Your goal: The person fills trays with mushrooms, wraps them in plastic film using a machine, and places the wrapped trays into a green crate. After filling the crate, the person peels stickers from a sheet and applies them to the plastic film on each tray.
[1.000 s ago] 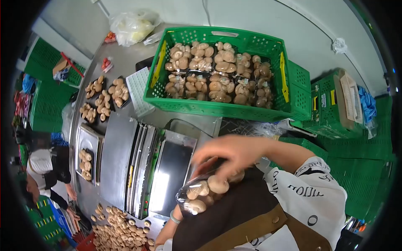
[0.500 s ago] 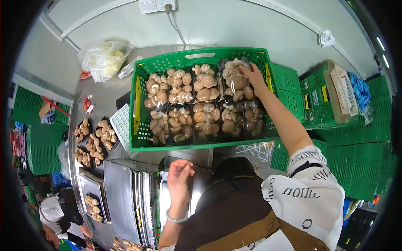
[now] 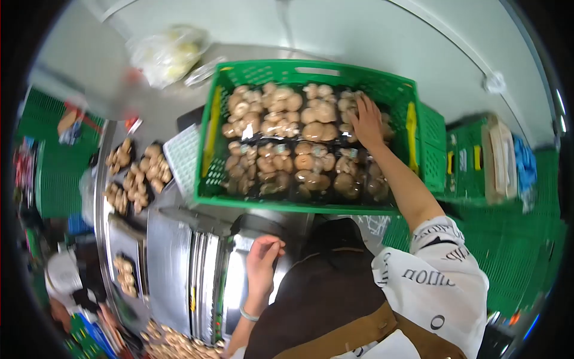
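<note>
My right hand (image 3: pixel 368 124) lies with fingers stretched out over a pack of mushrooms (image 3: pixel 347 112) in the back right part of a green crate (image 3: pixel 305 208). That pack is partly covered by the hand. Two rows of film-wrapped mushroom packs in black trays fill the crate, such as a pack (image 3: pixel 319 113) just left of the hand. In front of the crate, my left hand (image 3: pixel 263 266) hovers above a metal machine (image 3: pixel 170 263), its fingers curled in to the thumb and nothing visible in them.
On the steel table at left sit several trays of mushrooms (image 3: pixel 136 188) and a white-green label sheet (image 3: pixel 182 158). A plastic bag (image 3: pixel 167 57) lies behind. Loose mushrooms (image 3: pixel 173 344) are at the bottom. Green crates (image 3: pixel 466 155) stand at right. Another person (image 3: pixel 66 275) is at lower left.
The pack under my right hand was tilted up and gripped; now it sits lower among the others, with the fingers laid over it. The camera view has shifted. My left hand stays curled.
</note>
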Demonstrator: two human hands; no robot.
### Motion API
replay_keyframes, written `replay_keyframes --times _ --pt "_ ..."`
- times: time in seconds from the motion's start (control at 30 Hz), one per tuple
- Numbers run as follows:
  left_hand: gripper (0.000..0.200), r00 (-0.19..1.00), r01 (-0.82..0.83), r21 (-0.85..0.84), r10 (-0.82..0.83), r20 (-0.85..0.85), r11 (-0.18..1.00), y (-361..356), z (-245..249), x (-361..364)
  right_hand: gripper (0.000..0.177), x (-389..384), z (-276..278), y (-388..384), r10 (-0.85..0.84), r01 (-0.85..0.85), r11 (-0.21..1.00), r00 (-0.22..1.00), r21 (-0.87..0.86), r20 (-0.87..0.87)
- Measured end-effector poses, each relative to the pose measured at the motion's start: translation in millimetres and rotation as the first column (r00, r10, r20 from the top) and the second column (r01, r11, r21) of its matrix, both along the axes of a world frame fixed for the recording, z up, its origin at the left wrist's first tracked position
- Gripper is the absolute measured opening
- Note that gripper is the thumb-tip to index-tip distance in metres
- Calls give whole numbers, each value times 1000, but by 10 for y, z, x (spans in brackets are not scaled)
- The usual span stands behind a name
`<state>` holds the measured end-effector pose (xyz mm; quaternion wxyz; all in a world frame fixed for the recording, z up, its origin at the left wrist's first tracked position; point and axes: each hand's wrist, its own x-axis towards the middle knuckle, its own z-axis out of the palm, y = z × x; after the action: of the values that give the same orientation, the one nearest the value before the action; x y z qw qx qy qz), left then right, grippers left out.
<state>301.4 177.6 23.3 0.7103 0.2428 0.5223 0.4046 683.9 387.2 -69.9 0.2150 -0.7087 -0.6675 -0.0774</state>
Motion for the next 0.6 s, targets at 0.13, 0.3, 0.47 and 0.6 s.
replay_keyframes --times 0.13,0.3,0.47,0.6 --pt "10 999 -6 37 4 46 999 -79 -86 -159 57 38 -216 146 125 -123 980 992 -157 1" --pt "18 999 -9 209 -2 51 978 -311 97 -854 66 -62 84 49 130 -125 978 991 -169 18" --pt "38 842 -359 321 453 -294 876 -901 248 -2409 45 -1731 653 -40 344 -444 893 780 -74 -522" --pt "46 384 -635 479 785 -486 607 -1393 51 -3841 33 -3643 1140 -515 698 -885 466 373 -8 -611"
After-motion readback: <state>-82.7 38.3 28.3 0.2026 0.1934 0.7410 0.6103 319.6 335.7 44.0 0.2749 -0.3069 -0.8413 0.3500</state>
